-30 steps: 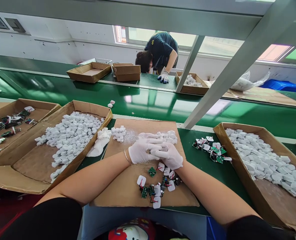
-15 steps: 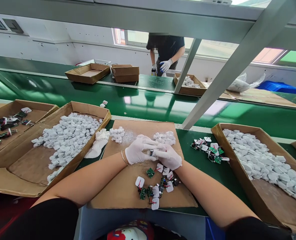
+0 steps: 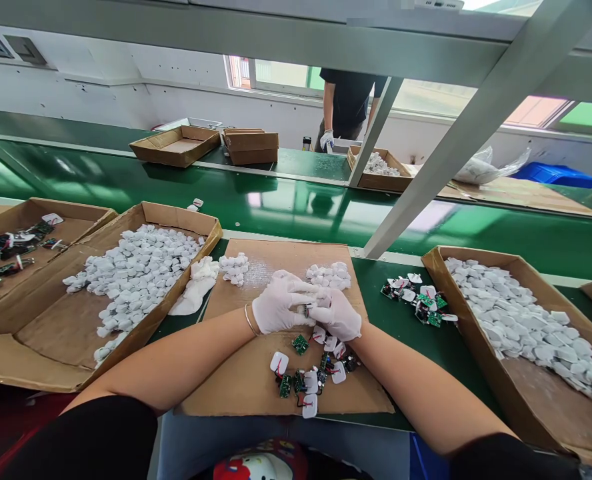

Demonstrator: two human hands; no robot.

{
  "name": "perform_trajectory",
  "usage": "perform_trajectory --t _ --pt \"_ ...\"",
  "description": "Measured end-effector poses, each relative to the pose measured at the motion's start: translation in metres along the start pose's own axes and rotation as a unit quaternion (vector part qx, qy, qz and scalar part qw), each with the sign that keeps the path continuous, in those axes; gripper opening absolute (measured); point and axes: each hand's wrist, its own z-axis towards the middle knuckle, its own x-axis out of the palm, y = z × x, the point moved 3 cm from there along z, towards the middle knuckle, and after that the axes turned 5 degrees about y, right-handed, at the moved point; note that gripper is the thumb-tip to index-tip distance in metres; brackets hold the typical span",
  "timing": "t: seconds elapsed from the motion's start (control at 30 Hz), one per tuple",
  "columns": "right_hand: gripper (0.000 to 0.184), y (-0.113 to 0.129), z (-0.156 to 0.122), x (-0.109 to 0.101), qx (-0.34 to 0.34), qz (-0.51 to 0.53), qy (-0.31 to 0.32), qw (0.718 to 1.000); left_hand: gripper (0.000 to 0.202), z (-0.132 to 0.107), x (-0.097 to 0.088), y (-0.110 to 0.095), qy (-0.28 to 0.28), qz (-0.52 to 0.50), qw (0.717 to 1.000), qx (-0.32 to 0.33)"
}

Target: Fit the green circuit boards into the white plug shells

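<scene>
My left hand and my right hand, both in white gloves, meet over the cardboard sheet. Their fingers are closed on a small white-and-dark electronic part, mostly hidden by the fingertips. Just below lies a loose green circuit board. Nearer the sheet's front edge are several circuit boards wired to white square pieces. Beyond the hands sit two small heaps of white plastic pieces, a left heap and a right heap.
Cardboard trays of white pieces flank the sheet, a left tray and a right tray. More wired boards lie beside the right tray. A slanted metal post rises beyond the sheet. Across the green conveyor stands a person.
My fingers have shifted slightly around the small part, the right hand curling in more. A small white piece on the conveyor has moved left. The person opposite has moved right and lowered a gloved hand.
</scene>
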Motion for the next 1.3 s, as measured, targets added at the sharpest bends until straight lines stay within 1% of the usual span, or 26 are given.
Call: perform_trajectory --t 0.1,0.2,0.3,0.4,0.5,0.6,0.7,0.77,0.87,0.93,1.0,1.07,1.17,1.23,1.3 --pt "0.027 0.002 0.000 0.000 -0.012 0.046 0.016 0.999 0.037 0.000 -0.003 0.001 -0.003 -0.026 1.000 -0.009" --pt "0.021 0.003 0.000 0.000 0.003 0.037 0.009 0.999 0.034 0.000 -0.004 0.002 -0.020 -0.039 0.999 -0.002" --pt "0.017 0.005 -0.001 0.001 0.018 0.022 -0.002 1.000 0.036 -0.001 -0.001 0.003 -0.025 -0.033 0.999 0.003" --pt "0.020 0.010 -0.002 0.004 0.013 0.007 -0.015 1.000 0.036 -0.001 0.002 0.004 -0.024 -0.024 0.999 -0.002" --pt "0.025 0.010 -0.002 0.004 -0.002 0.018 -0.013 1.000 0.033 -0.002 0.003 0.006 -0.018 -0.048 0.999 -0.006" --pt "0.031 0.008 -0.002 0.002 -0.017 0.031 -0.003 0.999 0.032 -0.002 0.002 0.007 -0.014 -0.066 0.998 0.017" --pt "0.026 0.006 -0.003 0.000 -0.026 0.027 -0.009 0.999 0.030 0.000 -0.001 0.004 -0.033 -0.051 0.997 0.050" --pt "0.023 0.006 -0.003 0.000 -0.029 0.044 -0.009 0.999 0.031 0.001 -0.003 0.000 -0.046 -0.046 0.996 0.064" --pt "0.032 0.006 -0.004 0.003 -0.032 0.080 0.005 0.996 0.032 0.001 -0.004 -0.002 -0.035 -0.042 0.996 0.067" --pt "0.041 0.006 -0.003 0.003 -0.038 0.097 0.017 0.994 0.029 0.000 -0.002 0.001 -0.015 -0.036 0.998 0.058" --pt "0.045 0.005 -0.003 0.001 -0.043 0.107 0.030 0.993 0.027 -0.001 0.000 0.005 -0.002 -0.031 0.998 0.051" --pt "0.045 0.003 -0.002 -0.002 -0.042 0.105 0.034 0.993 0.027 -0.004 0.003 0.009 0.002 -0.026 0.998 0.053" --pt "0.037 0.002 -0.002 -0.005 -0.034 0.093 0.032 0.995 0.030 -0.006 0.007 0.013 0.013 -0.017 0.998 0.054" --pt "0.034 0.004 -0.003 -0.005 -0.032 0.087 0.036 0.995 0.031 -0.006 0.010 0.013 0.019 -0.014 0.997 0.068" --pt "0.032 0.005 -0.003 -0.005 -0.023 0.081 0.040 0.996 0.032 -0.006 0.010 0.012 0.012 -0.004 0.996 0.089"
